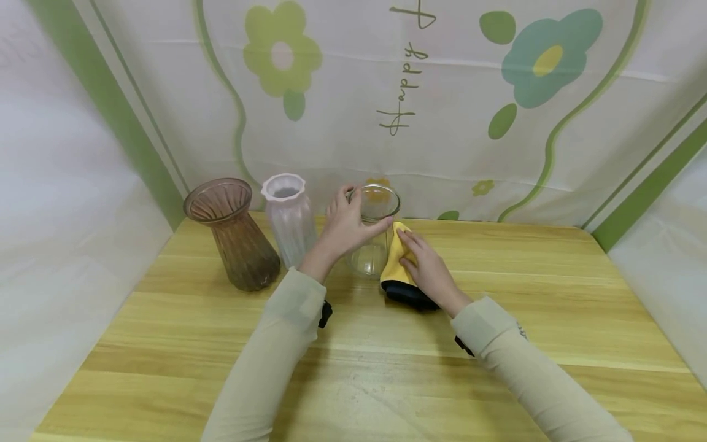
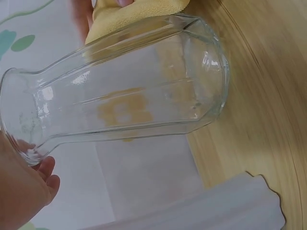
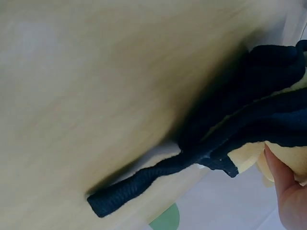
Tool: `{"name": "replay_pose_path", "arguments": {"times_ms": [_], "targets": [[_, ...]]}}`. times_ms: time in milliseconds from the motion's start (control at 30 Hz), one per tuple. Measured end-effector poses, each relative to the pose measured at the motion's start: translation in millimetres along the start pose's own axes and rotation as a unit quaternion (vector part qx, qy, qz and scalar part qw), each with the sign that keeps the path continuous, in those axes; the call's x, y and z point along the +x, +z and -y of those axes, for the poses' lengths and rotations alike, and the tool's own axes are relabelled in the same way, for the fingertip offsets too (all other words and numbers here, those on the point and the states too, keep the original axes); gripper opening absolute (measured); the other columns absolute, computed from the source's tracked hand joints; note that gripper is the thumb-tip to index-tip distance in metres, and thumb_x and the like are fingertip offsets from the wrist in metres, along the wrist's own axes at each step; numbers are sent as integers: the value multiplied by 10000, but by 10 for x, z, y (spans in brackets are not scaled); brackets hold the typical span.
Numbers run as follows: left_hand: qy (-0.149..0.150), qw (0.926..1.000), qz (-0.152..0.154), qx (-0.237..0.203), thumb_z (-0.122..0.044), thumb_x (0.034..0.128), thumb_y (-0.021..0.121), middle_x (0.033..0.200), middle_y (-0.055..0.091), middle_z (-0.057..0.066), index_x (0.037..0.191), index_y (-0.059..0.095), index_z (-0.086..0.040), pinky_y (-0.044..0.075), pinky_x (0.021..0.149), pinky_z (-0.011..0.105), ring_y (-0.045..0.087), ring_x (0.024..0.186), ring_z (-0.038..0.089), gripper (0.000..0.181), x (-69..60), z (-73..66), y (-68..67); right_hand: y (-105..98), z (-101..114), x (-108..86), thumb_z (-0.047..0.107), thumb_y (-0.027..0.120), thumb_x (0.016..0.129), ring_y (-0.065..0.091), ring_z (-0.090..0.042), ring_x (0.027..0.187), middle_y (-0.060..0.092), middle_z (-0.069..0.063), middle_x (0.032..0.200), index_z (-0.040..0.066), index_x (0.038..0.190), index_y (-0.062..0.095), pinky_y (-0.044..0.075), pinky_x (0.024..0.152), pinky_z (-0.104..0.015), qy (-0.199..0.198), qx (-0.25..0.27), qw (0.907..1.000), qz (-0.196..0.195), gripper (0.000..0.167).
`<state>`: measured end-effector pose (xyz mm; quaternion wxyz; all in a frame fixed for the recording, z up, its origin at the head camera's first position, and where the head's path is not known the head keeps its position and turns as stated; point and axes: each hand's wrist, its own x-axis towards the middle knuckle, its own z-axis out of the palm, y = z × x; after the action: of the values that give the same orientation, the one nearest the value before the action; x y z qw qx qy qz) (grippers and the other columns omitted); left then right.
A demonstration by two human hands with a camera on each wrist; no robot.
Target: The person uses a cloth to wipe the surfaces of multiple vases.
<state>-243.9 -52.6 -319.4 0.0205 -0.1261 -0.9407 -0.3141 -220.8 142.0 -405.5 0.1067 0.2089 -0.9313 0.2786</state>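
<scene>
We observe the left hand [image 1: 349,226] with its grip curled round the rim of the clear faceted glass vase [image 1: 369,259], upright on the yellow wooden worktop [image 1: 525,270]; the right hand [image 1: 432,271] pinches the yellow-and-black fabric cloth [image 1: 394,267] at its right side; sideways cloth pressure could, we judge, tip it into the ribbed pinkish-white vase [image 1: 288,226].

A person's left hand [image 1: 348,228] grips the clear vase [image 1: 371,259] near its rim, while the right hand [image 1: 433,273] holds a yellow-and-black cloth [image 1: 395,265] at its right side. Left of it on the wooden table [image 1: 353,387] stand a pinkish-white vase [image 1: 293,226] and, farther left, a flared brown vase [image 1: 243,255]. A flower-printed sheet [image 1: 342,110] hangs behind.
</scene>
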Motion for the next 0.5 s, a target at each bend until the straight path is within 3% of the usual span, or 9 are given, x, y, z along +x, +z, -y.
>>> {"name": "replay_pose_path", "arguments": {"times_ms": [233,500], "targets": [[78,10000,-29,49,-550,892,567,1569,147,174,1520,154,-1,167,1190,513,169,1447,350,931,-13,-20,-15,1,4,0,32,654,876,478,-433,1269,427,-229,1449,64,1458,387,461,989,-526,-58,35,9999,-130,641],[183,9997,-4,-154,-497,882,586,1583,162,179,1512,184,10,134,1201,522,168,1463,358,903,0,6,-27,-101,107,80,69,612,917,455,-407,1304,388,-200,1490,90,1474,364,453,1013,-502,-81,414,9983,-408,610]]}}
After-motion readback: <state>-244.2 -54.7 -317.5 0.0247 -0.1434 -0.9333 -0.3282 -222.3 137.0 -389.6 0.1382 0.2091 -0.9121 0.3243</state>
